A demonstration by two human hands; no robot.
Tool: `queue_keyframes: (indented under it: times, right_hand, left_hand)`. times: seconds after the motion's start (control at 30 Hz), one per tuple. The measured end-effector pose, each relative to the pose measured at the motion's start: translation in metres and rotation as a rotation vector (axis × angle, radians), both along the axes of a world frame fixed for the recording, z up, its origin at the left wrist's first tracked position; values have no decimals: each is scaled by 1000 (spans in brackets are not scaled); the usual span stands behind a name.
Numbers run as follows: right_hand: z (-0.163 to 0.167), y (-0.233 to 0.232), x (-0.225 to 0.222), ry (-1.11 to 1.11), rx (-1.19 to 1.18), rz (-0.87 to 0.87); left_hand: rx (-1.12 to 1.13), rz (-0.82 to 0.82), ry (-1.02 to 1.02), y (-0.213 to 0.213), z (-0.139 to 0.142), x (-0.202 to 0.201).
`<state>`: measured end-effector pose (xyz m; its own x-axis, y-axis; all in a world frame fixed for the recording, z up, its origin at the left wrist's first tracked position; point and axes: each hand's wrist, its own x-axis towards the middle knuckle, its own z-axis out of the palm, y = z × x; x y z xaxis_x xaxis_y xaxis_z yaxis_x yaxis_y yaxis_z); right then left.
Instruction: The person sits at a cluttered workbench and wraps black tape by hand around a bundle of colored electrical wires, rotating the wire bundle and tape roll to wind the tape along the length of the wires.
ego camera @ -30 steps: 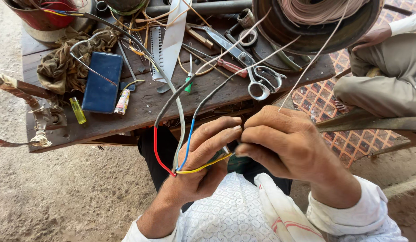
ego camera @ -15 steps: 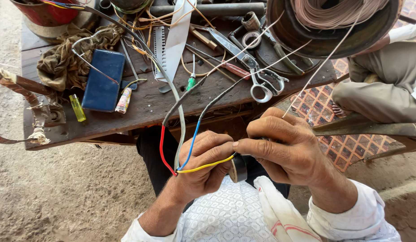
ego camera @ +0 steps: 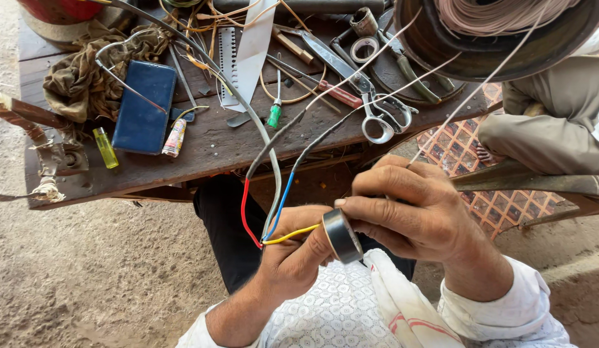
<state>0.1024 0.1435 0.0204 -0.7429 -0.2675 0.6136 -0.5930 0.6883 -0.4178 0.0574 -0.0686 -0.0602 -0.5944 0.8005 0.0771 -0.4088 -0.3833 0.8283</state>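
My left hand (ego camera: 293, 254) pinches a bundle of wires where a red wire (ego camera: 246, 212), a blue wire (ego camera: 281, 203), a yellow wire (ego camera: 290, 234) and a grey cable (ego camera: 267, 161) meet. My right hand (ego camera: 412, 209) holds a roll of black tape (ego camera: 343, 235) pressed against the left thumb, right at the yellow wire's end. The red and blue wires run up into dark sleeves toward the wooden bench (ego camera: 209, 145). Thin pale strands lead from the hands up to a spool of wire (ego camera: 499, 19).
The bench carries a blue case (ego camera: 145, 106), a yellow lighter (ego camera: 106, 148), scissors (ego camera: 383, 116), a green-handled screwdriver (ego camera: 274, 113), a tape roll (ego camera: 364, 48), rags and loose wire. Another person's leg (ego camera: 544, 132) sits at the right beside a wooden frame.
The roll of black tape has come into plain sight between my hands. Both hands have dropped slightly and shifted right; the wire bundle stays pinched in the left hand.
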Motion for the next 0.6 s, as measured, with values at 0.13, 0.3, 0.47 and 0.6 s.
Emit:
queue_keyframes:
  times: [0.13,0.3,0.47,0.6]
  right_hand:
    - [-1,-7,1,45,25,-107]
    - [2,-18,5,-22,93,-244]
    - [6,-21,6,-77,113,-317]
    - [11,-3,4,-129,0,-109]
  left_hand:
    - [-325,204,381,2,22,-5]
    - [-139,349,730,4,47,-17]
    - [-131,152,828,-2,41,-28]
    - [-196,117,792,-8,29,-32]
